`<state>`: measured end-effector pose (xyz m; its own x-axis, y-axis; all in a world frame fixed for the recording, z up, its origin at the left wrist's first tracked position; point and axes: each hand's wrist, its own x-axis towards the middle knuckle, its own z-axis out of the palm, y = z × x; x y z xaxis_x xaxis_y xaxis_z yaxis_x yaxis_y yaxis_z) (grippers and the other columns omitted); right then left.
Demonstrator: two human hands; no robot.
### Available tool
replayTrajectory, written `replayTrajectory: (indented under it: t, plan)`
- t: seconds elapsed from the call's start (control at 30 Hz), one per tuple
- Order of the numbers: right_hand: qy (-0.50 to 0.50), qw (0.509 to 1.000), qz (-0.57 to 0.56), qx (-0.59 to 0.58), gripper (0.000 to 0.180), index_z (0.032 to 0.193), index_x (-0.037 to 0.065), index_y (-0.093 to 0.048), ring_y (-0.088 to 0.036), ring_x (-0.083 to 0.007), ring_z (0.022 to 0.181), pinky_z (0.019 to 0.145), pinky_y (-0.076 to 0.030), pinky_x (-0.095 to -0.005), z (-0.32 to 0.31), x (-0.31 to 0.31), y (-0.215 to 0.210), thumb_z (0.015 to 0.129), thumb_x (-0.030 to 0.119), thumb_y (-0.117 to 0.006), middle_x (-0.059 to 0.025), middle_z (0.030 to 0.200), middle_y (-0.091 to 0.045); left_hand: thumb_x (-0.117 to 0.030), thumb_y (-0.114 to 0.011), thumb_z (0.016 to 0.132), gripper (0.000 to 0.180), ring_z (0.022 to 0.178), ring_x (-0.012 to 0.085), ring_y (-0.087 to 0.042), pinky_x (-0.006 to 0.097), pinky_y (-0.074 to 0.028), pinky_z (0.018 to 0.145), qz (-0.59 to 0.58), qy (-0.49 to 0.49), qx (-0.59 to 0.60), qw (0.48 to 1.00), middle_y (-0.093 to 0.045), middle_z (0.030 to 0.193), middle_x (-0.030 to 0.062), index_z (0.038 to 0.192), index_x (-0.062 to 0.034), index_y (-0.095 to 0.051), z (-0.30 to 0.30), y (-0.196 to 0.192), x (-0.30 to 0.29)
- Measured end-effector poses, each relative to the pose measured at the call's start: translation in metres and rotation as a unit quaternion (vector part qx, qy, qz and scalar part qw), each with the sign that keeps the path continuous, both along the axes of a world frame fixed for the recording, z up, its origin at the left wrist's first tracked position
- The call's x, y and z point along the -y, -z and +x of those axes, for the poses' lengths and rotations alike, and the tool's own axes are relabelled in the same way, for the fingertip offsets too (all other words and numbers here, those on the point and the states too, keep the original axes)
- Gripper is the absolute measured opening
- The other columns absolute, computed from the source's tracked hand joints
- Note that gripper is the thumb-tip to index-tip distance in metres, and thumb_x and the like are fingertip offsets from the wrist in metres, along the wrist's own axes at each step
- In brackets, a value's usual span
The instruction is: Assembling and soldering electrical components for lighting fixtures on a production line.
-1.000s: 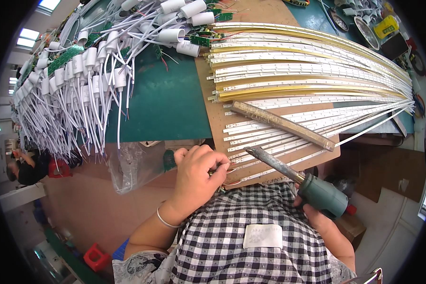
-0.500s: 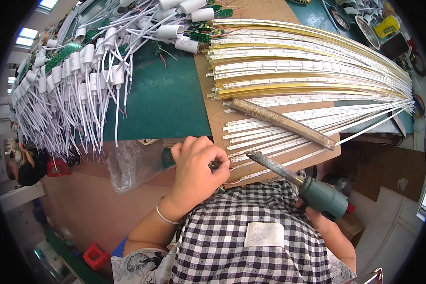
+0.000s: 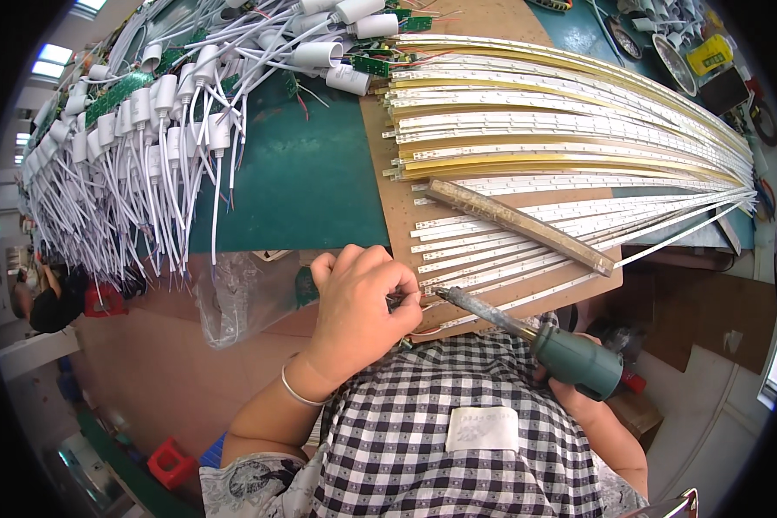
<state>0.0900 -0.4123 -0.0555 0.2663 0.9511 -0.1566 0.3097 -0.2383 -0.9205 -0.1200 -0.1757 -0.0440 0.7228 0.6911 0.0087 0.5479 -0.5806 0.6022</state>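
My right hand [image 3: 570,395] is wrapped round the dark green handle of a soldering iron [image 3: 578,358], partly hidden behind it. The iron's long, darkened tip points left and rests at the end of one of the white LED strips [image 3: 470,281]. Right beside that tip, my left hand [image 3: 358,302] is closed in a pinch at the strip ends. What it holds is mostly covered by the fingers; something dark shows inside the curl. Below its fingertips a thin red and white wire [image 3: 426,332] and a bit of green board show.
A brown bar [image 3: 522,226] lies across the strips on a brown board [image 3: 397,207]. White caps with cables and green circuit boards [image 3: 160,112] heap at the left. A plastic bag [image 3: 229,302] hangs at the table edge. A person [image 3: 47,302] is at far left.
The soldering iron has moved left and slightly down, bringing its tip close to my left fingertips. My left hand has hardly moved and keeps its pinch.
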Motion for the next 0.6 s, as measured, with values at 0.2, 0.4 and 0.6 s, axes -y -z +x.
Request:
replayTrajectory:
  t: [0.2, 0.4, 0.6]
  plan:
    - [-0.006, 0.999, 0.030, -0.016, 0.023, 0.099, 0.002, -0.067, -0.065, -0.0307, 0.086, 0.077, -0.051, -0.0395, -0.0009, -0.0065, 0.0010, 0.079, 0.013, -0.067, -0.0123, 0.097, -0.068, -0.009, -0.068, 0.067, 0.010, 0.079, 0.0161, -0.048, 0.038, -0.026, 0.084, 0.000, -0.002, -0.004, 1.000, -0.051, 0.071, -0.0051, 0.068, -0.0152, -0.061, 0.0000, 0.0004, 0.0002]
    - [-0.017, 1.000, 0.024, -0.008, 0.023, 0.099, 0.003, -0.067, -0.065, -0.0302, 0.086, 0.076, -0.051, -0.0393, -0.0006, -0.0076, 0.0014, 0.079, 0.013, -0.067, -0.0120, 0.096, -0.068, -0.008, -0.068, 0.065, 0.011, 0.079, 0.0149, -0.048, 0.038, -0.026, 0.083, 0.005, -0.005, -0.005, 1.000, -0.050, 0.070, -0.0056, 0.068, -0.0155, -0.061, 0.0016, 0.0008, 0.0005]
    - [-0.019, 1.000, 0.006, 0.018, 0.024, 0.100, 0.003, -0.067, -0.065, -0.0290, 0.088, 0.079, -0.051, -0.0388, 0.0014, -0.0038, 0.0008, 0.079, 0.015, -0.068, -0.0109, 0.096, -0.068, -0.007, -0.067, 0.064, 0.011, 0.079, 0.0150, -0.047, 0.037, -0.025, 0.083, 0.004, -0.005, -0.012, 1.000, -0.049, 0.070, -0.0055, 0.067, -0.0156, -0.060, 0.0016, -0.0010, 0.0009]
